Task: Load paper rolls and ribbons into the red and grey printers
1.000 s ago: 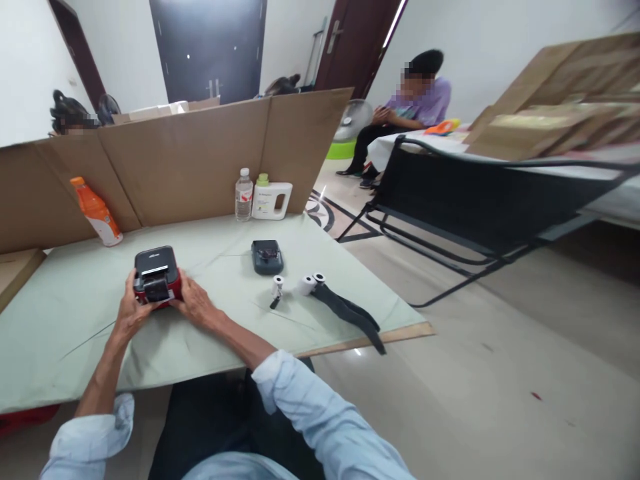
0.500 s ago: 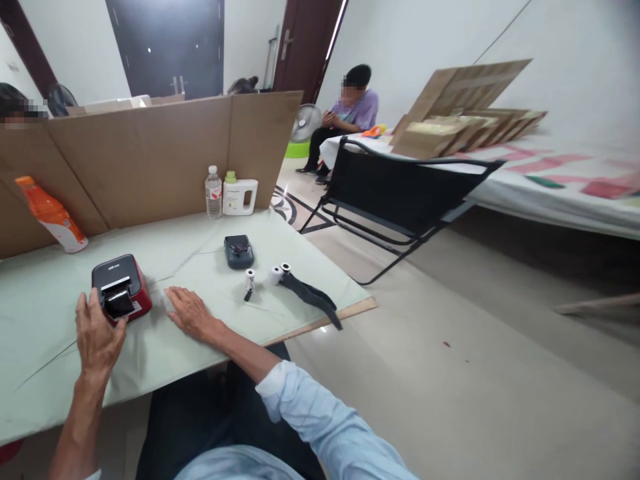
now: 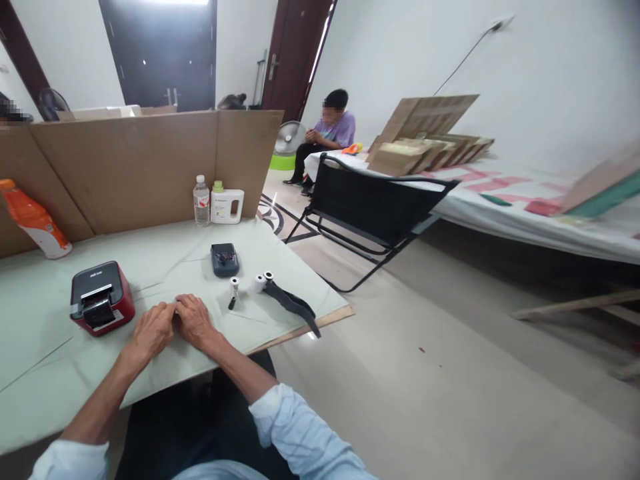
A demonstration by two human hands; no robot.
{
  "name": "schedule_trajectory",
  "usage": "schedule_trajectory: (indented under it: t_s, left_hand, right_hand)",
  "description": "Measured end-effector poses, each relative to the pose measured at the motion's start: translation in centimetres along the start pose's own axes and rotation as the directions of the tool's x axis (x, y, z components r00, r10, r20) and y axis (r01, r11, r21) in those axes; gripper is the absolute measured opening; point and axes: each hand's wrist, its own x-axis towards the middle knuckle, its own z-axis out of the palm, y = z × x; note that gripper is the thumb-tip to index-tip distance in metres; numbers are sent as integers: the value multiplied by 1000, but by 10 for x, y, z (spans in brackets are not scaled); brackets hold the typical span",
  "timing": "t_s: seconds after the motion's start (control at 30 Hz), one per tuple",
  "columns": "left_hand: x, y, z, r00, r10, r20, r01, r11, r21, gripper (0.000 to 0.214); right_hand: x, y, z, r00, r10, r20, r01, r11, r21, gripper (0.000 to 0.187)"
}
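Observation:
My left hand [image 3: 154, 328] rests on the pale green tabletop, close to a red and black label printer [image 3: 103, 293]. My right hand [image 3: 195, 320] lies against it, the fingertips of both meeting. Fingers are loosely bent and lowered to the table, and I see nothing held in them. Out of the printer's front slot comes a shiny black strip [image 3: 99, 311]. Beyond my right hand are a small dark device [image 3: 225, 259], a small white roll [image 3: 234, 287] with a black end, and more white rolls [image 3: 260, 283] beside long black strips [image 3: 293, 303].
A cardboard screen [image 3: 155, 173] stands along the table's back. Before it are an orange bottle [image 3: 37, 220], a water bottle [image 3: 201, 202] and a white jug [image 3: 227, 205]. Right of the table are a black folding chair [image 3: 370, 207] and a seated person [image 3: 335, 127].
My left hand has left the printer's front and moved right to meet my right hand. The camera view has shifted, so table and room appear farther left.

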Motion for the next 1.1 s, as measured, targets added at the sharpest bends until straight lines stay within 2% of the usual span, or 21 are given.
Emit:
schedule_trajectory:
  t_s: [0.13, 0.2, 0.3, 0.4, 0.47, 0.53, 0.6, 0.67, 0.73, 0.8, 0.87, 1.0, 1.1]
  left_hand:
    - [28, 9, -14, 969, -124, 215, 111, 991, 72, 33]
    - [45, 10, -19, 947, -152, 282, 136, 988, 78, 30]
    - [78, 9, -21, 947, -155, 281, 165, 986, -12, 25]
    - [121, 11, -16, 966, -119, 228, 149, 981, -121, 36]
    - [149, 16, -10, 977, -61, 204, 106, 970, -217, 51]
    - [172, 22, -2, 982, -7, 190, 68, 945, -320, 61]
    - [186, 29, 8, 984, 25, 175, 50, 911, -409, 75]
    - [193, 38, 19, 989, 32, 143, 45, 860, -509, 90]
    - [194, 48, 27, 994, 24, 105, 43, 805, -592, 97]
    - [195, 58, 32, 997, -6, 79, 54, 783, -620, 93]
    - [196, 68, 34, 996, -63, 69, 92, 805, -587, 85]
    - [194, 72, 27, 990, -140, 35, 136, 826, -546, 71]
    - [176, 54, 14, 991, -125, -56, 75, 838, -540, 69]
  right_hand:
    - [0, 4, 3, 997, 57, -59, -55, 998, 40, 19]
    - [1, 5, 4, 994, 77, -75, -73, 996, 59, 21]
    - [1, 5, 7, 986, 137, -97, -131, 989, 66, 22]
    - [1, 6, 2, 982, 149, -113, -145, 988, 44, 23]
    - [2, 13, -13, 984, 104, -146, -101, 995, 27, 24]
    - [8, 28, -42, 972, 82, -219, -82, 997, 11, 26]
    - [17, 50, -79, 942, 162, -292, -174, 985, -14, 31]
    - [30, 75, -114, 908, 300, -294, -322, 946, -30, 33]
    - [44, 99, -136, 859, 479, -179, -495, 867, -53, 40]
    - [56, 116, -145, 783, 621, 44, -616, 783, -82, 45]
    - [65, 126, -144, 742, 653, 151, -645, 757, -100, 45]
    - [76, 124, -136, 774, 613, 158, -606, 790, -94, 44]
    - [77, 107, -130, 832, 535, 147, -534, 844, -51, 45]
